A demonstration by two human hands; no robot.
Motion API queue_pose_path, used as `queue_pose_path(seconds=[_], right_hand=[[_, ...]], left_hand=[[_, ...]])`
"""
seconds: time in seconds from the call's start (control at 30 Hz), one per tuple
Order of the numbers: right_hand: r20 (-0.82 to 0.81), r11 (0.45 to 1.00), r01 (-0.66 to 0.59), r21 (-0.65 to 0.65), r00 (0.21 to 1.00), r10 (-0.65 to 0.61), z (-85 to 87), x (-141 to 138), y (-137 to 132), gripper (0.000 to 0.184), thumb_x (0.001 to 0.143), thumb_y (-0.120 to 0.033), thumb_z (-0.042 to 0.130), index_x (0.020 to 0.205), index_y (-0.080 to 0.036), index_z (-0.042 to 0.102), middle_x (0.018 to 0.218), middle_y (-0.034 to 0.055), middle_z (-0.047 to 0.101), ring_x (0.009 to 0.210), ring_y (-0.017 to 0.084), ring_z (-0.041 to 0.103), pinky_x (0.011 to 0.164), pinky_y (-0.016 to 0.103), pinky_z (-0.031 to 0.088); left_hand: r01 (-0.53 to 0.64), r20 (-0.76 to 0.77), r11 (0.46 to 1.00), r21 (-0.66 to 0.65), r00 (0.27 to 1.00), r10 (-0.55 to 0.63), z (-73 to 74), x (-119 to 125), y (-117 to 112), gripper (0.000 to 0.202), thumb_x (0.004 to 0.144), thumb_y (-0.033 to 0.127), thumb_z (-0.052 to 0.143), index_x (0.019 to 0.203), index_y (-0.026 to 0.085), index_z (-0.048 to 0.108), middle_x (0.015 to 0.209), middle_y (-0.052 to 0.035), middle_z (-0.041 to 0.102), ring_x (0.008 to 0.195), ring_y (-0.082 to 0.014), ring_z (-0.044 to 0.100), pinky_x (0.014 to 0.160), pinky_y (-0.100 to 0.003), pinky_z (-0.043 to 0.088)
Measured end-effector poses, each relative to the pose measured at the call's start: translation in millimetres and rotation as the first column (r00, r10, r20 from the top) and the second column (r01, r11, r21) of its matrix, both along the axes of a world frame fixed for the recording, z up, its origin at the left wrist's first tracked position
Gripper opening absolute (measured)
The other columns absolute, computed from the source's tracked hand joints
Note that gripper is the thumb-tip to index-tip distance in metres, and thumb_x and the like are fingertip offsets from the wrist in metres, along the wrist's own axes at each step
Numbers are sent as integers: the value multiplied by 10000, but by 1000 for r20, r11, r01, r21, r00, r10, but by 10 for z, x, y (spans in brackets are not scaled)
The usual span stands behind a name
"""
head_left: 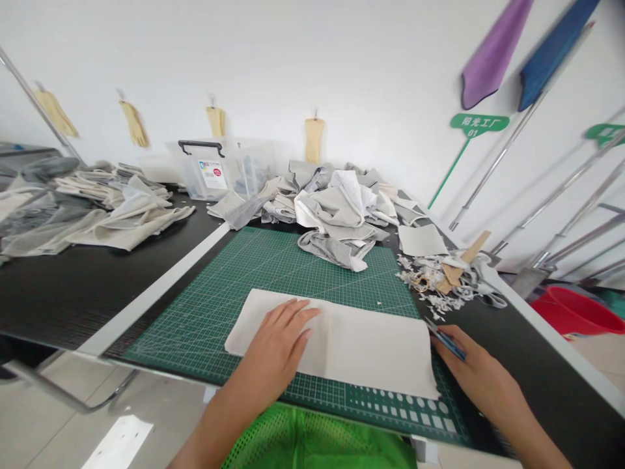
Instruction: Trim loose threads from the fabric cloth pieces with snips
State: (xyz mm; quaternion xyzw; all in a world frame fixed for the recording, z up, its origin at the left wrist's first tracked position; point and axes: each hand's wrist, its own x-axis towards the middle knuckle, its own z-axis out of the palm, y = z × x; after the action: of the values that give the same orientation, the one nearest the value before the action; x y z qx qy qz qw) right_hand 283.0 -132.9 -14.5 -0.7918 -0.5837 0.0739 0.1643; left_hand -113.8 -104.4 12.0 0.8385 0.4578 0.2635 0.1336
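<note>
A far-right green sign (495, 123) reads "阳光工厂 01"; the left hand (279, 339) lies flat on long off-white cloth (378, 345), the right hand (463, 365) gripping a blue tool (450, 344).

Cloth (375, 345) on cutting mat (195, 312); fabric heap (336, 208) behind; scraps (446, 304) right.

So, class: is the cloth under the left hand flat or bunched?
Flat: the cloth lies as a smooth strip across the green mat.

Bare left hand (279, 337): palm down, fingers extended, thumb apart. Bare right hand (461, 357): fingers curled, gripping. Bare forearms (225, 412) converge forward.
</note>
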Motion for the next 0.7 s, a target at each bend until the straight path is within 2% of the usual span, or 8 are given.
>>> queue_pose_path(seconds=[0.1,0.13,0.27,0.37,0.43,0.53,0.7], right_hand=[[75,991,74,-108,995,-66,-14,-96,-3,474,930,-623,388,1196,-331,651,925,56,743,764,308,718,600,354,496],[95,991,78,-105,993,-68,-15,-115,-2,480,940,-618,370,1215,-330,639,974,65,736,791,310,717,607,360,494],[269,1000,9,29,963,-16,-15,-156,-11,495,976,-544,339,1246,-240,622,1060,121,678,917,312,674,741,403,498],[442,990,-29,141,896,-37,37,-274,-42,467,970,-463,383,1258,-184,621,1145,166,642,1006,359,612,819,466,471],[442,981,-68,183,897,-20,108,-448,-61,429,981,-408,372,1259,-189,615,1211,159,626,1032,352,596,823,470,470],[354,946,-196,259,930,96,242,-806,-66,397,1009,-334,330,1260,-209,612,1260,133,617,1098,305,590,902,458,468],[324,854,-311,418,929,180,394,-1302,-16,373,1014,-327,378,1266,-203,623,1403,116,546,1387,319,406,1120,526,328]], left_hand=[[11,-50,999,39,999,-9,-155,237,-3,496,996,394,434,1485,311,423,1552,-64,419,1472,-286,306,1215,-539,293],[15,-62,999,48,998,-12,-212,282,1,511,990,413,443,1490,310,417,1557,-72,410,1477,-298,299,1217,-559,280],[8,-106,998,67,994,-1,-382,355,19,512,993,426,431,1487,292,423,1560,-88,409,1472,-330,309,1210,-618,242],[-10,-124,998,69,992,19,-416,365,18,533,998,437,418,1507,278,399,1579,-85,386,1482,-331,291,1218,-611,229],[-20,-135,997,72,990,30,-414,373,9,549,999,448,415,1518,271,383,1587,-85,375,1486,-329,284,1222,-604,225],[-37,-155,996,83,987,49,-413,387,-6,566,1002,458,408,1530,258,365,1594,-85,363,1493,-324,272,1224,-598,222],[-46,-185,992,121,980,68,-422,393,-12,554,1014,461,387,1523,242,377,1596,-67,364,1499,-308,262,1224,-583,225]])
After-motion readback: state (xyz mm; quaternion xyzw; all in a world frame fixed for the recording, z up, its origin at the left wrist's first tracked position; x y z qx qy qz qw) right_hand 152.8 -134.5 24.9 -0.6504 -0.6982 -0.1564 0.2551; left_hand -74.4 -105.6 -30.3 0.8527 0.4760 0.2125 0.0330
